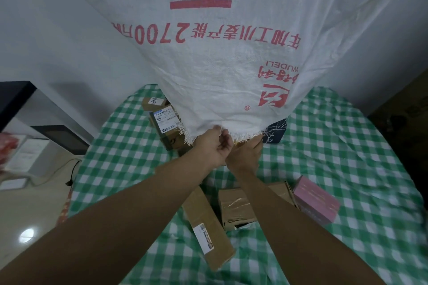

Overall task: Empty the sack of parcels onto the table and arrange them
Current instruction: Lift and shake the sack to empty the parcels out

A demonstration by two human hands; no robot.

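Both bare forearms reach forward and converge, wrists almost touching. The left hand (214,146) is raised with its fingers (223,137) curled, pinching the frayed edge of the white woven sack with red print (231,65). The right hand (246,154), close beside it, also grips that edge, its fingertips hidden.

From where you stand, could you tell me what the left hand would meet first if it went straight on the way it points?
The left hand already grips the sack at its frayed hem, so it would push into the cloth at once. What lies behind is hidden.
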